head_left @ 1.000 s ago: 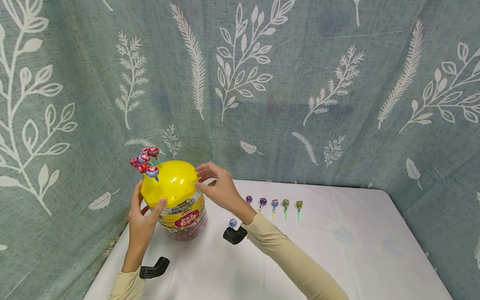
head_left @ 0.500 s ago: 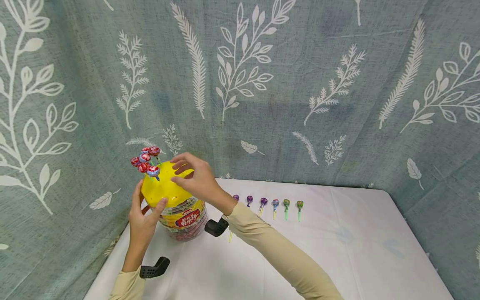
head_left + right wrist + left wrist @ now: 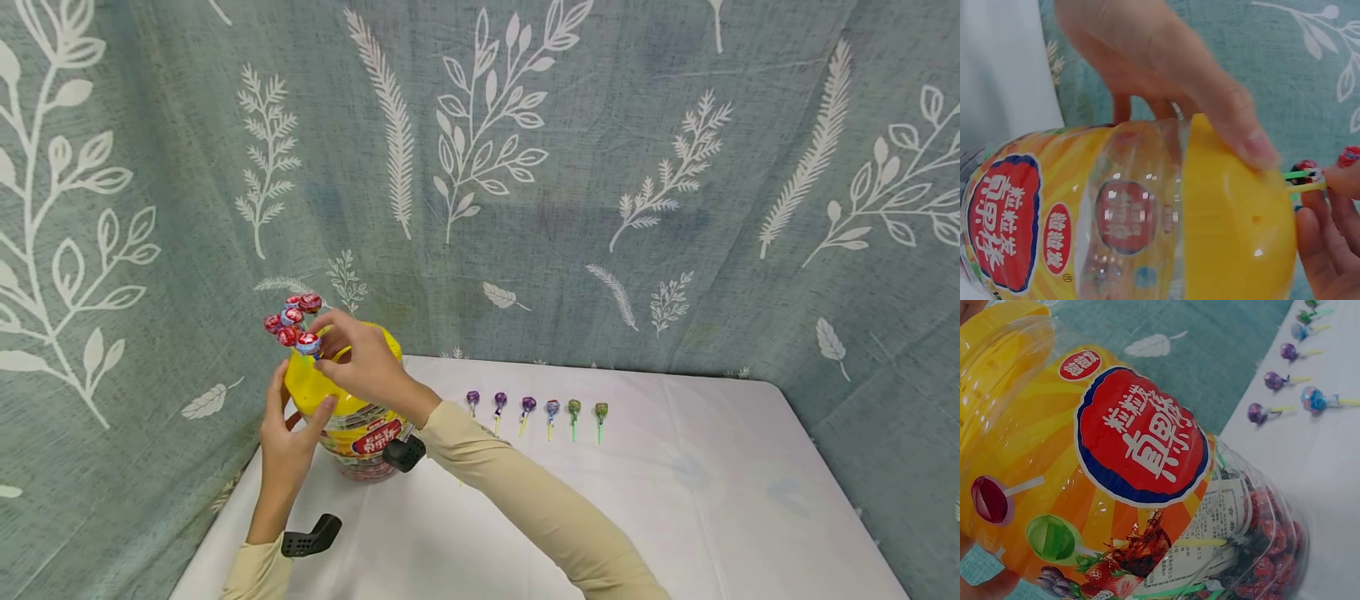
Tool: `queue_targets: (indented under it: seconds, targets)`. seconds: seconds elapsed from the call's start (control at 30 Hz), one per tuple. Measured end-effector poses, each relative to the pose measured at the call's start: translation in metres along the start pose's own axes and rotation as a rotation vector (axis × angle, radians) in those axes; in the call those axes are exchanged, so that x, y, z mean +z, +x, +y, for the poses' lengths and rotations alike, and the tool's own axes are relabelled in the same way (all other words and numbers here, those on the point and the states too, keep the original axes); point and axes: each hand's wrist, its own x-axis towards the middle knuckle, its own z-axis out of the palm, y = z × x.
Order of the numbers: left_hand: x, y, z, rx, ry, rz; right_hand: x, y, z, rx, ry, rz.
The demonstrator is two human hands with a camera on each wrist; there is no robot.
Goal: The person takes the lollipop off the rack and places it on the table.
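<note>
A clear plastic candy jar [image 3: 372, 437] with a printed label stands at the table's left under a yellow lid [image 3: 345, 400]. Small holes dot the lid, and several lollipops [image 3: 291, 317] in red and blue wrappers stick up from its left side. My left hand [image 3: 288, 442] grips the jar's left side just under the lid, its thumb [image 3: 1260, 150] lying on the lid's edge. My right hand [image 3: 367, 362] reaches over the lid and pinches a blue-and-red lollipop [image 3: 308, 343] at its stick; in the right wrist view the yellow stick [image 3: 1307, 187] meets the lid.
Several lollipops lie in a row on the white table, among them a purple one [image 3: 528, 404] and a green one [image 3: 602, 410]. Nearer the jar, a blue lollipop [image 3: 1314, 400] lies apart, mostly hidden by the right sleeve in the head view. A patterned curtain [image 3: 525, 250] hangs behind.
My right hand has moved left across the lid, from its right edge to the standing lollipops, and now pinches one. My left hand has kept its hold on the jar.
</note>
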Motion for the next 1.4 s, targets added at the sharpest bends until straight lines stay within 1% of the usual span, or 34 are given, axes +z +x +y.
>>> queue_targets:
  seconds: [0.13,0.27,0.4,0.5,0.57,0.67,0.7,0.8,0.9,0.97,1.2,1.4]
  targets:
    - [0.0,-0.001,0.0,-0.005,0.002,0.004,0.003,0.0,0.002,-0.03,-0.033,0.005]
    - [0.0,-0.001,0.001,-0.004,0.004,0.004,0.002,0.0,0.0,-0.044,-0.035,0.021]
    - [0.001,-0.001,0.002,-0.004,-0.002,0.001,-0.002,0.0,-0.003,-0.052,-0.015,0.076]
    - [0.002,-0.002,0.003,-0.015,0.0,-0.001,-0.007,0.0,-0.007,-0.059,0.007,0.121]
    - [0.002,-0.002,0.003,-0.024,0.004,-0.001,-0.012,-0.002,-0.01,-0.057,0.028,0.136]
    - [0.003,-0.002,0.003,-0.032,0.006,-0.001,-0.024,-0.008,-0.028,-0.045,0.052,0.139]
    - [0.003,-0.002,0.004,-0.029,0.006,-0.001,-0.026,-0.01,-0.028,-0.042,0.061,0.138]
    - [0.003,-0.002,0.003,-0.016,0.005,-0.002,-0.032,-0.013,-0.025,-0.04,0.084,0.134]
    - [0.002,-0.001,0.002,-0.004,0.006,0.005,-0.031,-0.014,-0.01,-0.04,0.097,0.125]
    - [0.001,-0.001,0.001,-0.006,0.009,0.008,-0.035,-0.019,-0.011,-0.036,0.107,0.117]
    - [0.003,-0.003,0.004,-0.006,0.003,-0.001,-0.057,-0.042,-0.04,-0.031,0.127,0.116]
    - [0.003,-0.001,0.003,0.009,0.012,0.005,-0.068,-0.054,-0.046,-0.011,0.107,0.119]
